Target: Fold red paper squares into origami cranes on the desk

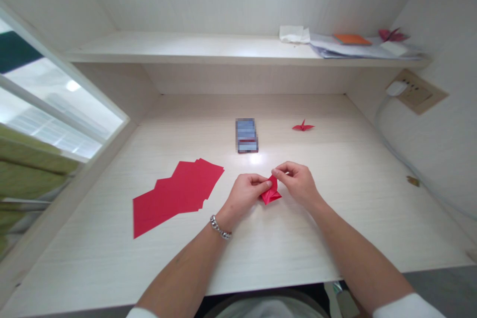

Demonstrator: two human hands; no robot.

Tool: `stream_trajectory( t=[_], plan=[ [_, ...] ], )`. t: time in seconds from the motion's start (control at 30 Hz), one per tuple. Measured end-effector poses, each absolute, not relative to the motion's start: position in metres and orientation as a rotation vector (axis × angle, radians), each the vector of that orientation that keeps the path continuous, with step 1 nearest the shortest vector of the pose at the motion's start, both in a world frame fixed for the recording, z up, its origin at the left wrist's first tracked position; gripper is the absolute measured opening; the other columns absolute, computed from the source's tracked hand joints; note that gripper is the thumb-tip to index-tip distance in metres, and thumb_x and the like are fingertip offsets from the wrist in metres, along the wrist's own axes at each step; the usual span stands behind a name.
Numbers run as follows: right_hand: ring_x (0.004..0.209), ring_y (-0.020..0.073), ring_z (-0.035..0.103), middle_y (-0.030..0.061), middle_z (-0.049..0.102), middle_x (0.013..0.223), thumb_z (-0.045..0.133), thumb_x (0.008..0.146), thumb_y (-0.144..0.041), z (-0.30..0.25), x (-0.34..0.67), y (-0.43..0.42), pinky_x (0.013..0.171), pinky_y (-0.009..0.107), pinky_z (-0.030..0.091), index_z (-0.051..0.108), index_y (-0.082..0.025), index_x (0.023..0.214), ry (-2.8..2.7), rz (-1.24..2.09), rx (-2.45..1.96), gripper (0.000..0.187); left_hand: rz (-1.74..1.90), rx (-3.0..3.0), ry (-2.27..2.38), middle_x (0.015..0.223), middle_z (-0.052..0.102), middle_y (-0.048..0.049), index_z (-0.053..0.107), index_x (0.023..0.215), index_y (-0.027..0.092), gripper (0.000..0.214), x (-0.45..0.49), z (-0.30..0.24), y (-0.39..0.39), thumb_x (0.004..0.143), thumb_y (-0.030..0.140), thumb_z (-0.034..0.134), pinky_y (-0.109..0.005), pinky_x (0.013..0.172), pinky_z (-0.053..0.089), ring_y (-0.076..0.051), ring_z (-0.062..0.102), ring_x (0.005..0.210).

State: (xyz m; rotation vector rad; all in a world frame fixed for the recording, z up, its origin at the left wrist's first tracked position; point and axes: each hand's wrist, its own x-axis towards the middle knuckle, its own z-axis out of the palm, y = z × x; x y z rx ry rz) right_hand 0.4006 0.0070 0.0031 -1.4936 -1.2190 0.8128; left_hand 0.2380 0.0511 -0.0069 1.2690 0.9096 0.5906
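Between my hands, just above the desk, is a small piece of folded red origami paper (271,195), with pointed flaps toward me. My left hand (249,190) pinches its left side between thumb and fingers. At its upper tip, the thumb and forefinger of my right hand (295,180) are closed on the paper's edge. Fingers hide part of the folds. Farther back on the right sits a finished red paper crane (303,126). Several red paper sheets (179,189) lie fanned out and overlapping to the left of my hands.
A phone-like object with a blurred screen (246,135) lies beyond my hands. On the shelf (179,47) are papers (328,49), an orange sheet (352,39), a white folded tissue (293,34) and a red paper shape (393,35). A cable (395,151) runs down from the wall socket (421,92).
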Motion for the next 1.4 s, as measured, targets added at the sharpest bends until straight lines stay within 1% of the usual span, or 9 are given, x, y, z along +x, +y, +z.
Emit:
stream_trajectory(
  t=[0.2, 0.3, 0.4, 0.5, 0.7, 0.83, 0.93, 1.13, 1.4],
  plan=[
    [0.071, 0.0190, 0.064, 0.0047, 0.071, 0.076, 0.060, 0.082, -0.042, 0.000, 0.409, 0.010, 0.066, 0.030, 0.050, 0.072, -0.018, 0.081, -1.240, 0.882, -1.434, 0.027, 0.569, 1.268, 0.898, 0.069, 0.070, -0.0088, 0.074, 0.074, 0.012, 0.023, 0.237, -0.007, 0.051, 0.070, 0.034, 0.074, -0.026, 0.055, 0.043, -0.016, 0.059, 0.061],
    [0.075, 0.0191, 0.064, 0.0047, 0.072, 0.082, 0.066, 0.078, -0.039, 0.002, 0.410, 0.009, 0.066, 0.029, 0.050, 0.072, -0.019, 0.086, -1.285, 0.861, -1.449, 0.022, 0.560, 1.277, 0.900, 0.071, 0.070, -0.0093, 0.074, 0.075, 0.011, 0.024, 0.237, -0.009, 0.052, 0.071, 0.035, 0.073, -0.026, 0.056, 0.043, -0.016, 0.059, 0.061],
    [0.070, 0.0168, 0.063, 0.0028, 0.070, 0.077, 0.066, 0.079, -0.032, 0.007, 0.409, 0.007, 0.063, 0.027, 0.049, 0.070, -0.019, 0.079, -1.372, 0.791, -1.487, 0.014, 0.539, 1.284, 0.883, 0.077, 0.072, -0.0109, 0.075, 0.080, 0.010, 0.026, 0.237, -0.011, 0.052, 0.073, 0.035, 0.072, -0.027, 0.059, 0.045, -0.017, 0.061, 0.065],
    [0.067, 0.0153, 0.062, 0.0017, 0.068, 0.073, 0.063, 0.082, -0.029, 0.008, 0.406, 0.005, 0.062, 0.026, 0.048, 0.069, -0.019, 0.075, -1.392, 0.708, -1.512, 0.014, 0.556, 1.263, 0.859, 0.083, 0.073, -0.0120, 0.075, 0.086, 0.010, 0.028, 0.238, -0.013, 0.052, 0.072, 0.035, 0.073, -0.027, 0.061, 0.047, -0.018, 0.063, 0.070],
    [0.079, 0.0181, 0.066, 0.0039, 0.071, 0.086, 0.068, 0.077, -0.031, -0.002, 0.402, 0.008, 0.066, 0.027, 0.053, 0.071, -0.019, 0.089, -1.381, 0.841, -1.473, 0.017, 0.671, 1.216, 0.857, 0.090, 0.073, -0.0142, 0.073, 0.092, 0.011, 0.034, 0.237, -0.017, 0.055, 0.071, 0.037, 0.075, -0.030, 0.069, 0.052, -0.021, 0.067, 0.078],
    [0.075, 0.0175, 0.066, 0.0030, 0.071, 0.080, 0.067, 0.078, -0.028, -0.007, 0.398, 0.008, 0.066, 0.028, 0.053, 0.073, -0.020, 0.081, -1.366, 0.807, -1.478, 0.010, 0.682, 1.177, 0.880, 0.084, 0.073, -0.0126, 0.071, 0.092, 0.010, 0.034, 0.236, -0.020, 0.056, 0.068, 0.035, 0.077, -0.028, 0.065, 0.052, -0.019, 0.067, 0.072],
    [0.077, 0.0180, 0.066, 0.0035, 0.071, 0.082, 0.067, 0.079, -0.027, -0.007, 0.395, 0.007, 0.066, 0.028, 0.052, 0.073, -0.021, 0.079, -1.371, 0.720, -1.442, 0.008, 0.674, 1.112, 0.850, 0.083, 0.073, -0.0109, 0.070, 0.095, 0.011, 0.035, 0.236, -0.020, 0.054, 0.066, 0.029, 0.079, -0.025, 0.062, 0.051, -0.017, 0.067, 0.068],
    [0.084, 0.0195, 0.066, 0.0049, 0.070, 0.089, 0.068, 0.078, -0.025, -0.008, 0.396, 0.007, 0.065, 0.027, 0.053, 0.073, -0.022, 0.085, -1.380, 0.745, -1.411, 0.009, 0.695, 1.088, 0.822, 0.082, 0.073, -0.0099, 0.068, 0.099, 0.010, 0.038, 0.236, -0.018, 0.053, 0.064, 0.018, 0.078, -0.023, 0.061, 0.051, -0.015, 0.066, 0.067],
    [0.086, 0.0197, 0.066, 0.0048, 0.071, 0.090, 0.066, 0.078, -0.020, -0.014, 0.397, 0.008, 0.075, 0.031, 0.054, 0.076, -0.024, 0.083, -1.401, 0.713, -1.396, 0.012, 0.727, 1.107, 0.855, 0.080, 0.073, -0.0091, 0.070, 0.094, 0.010, 0.029, 0.237, -0.014, 0.054, 0.067, 0.020, 0.075, -0.022, 0.058, 0.050, -0.015, 0.066, 0.065]
  ],
)
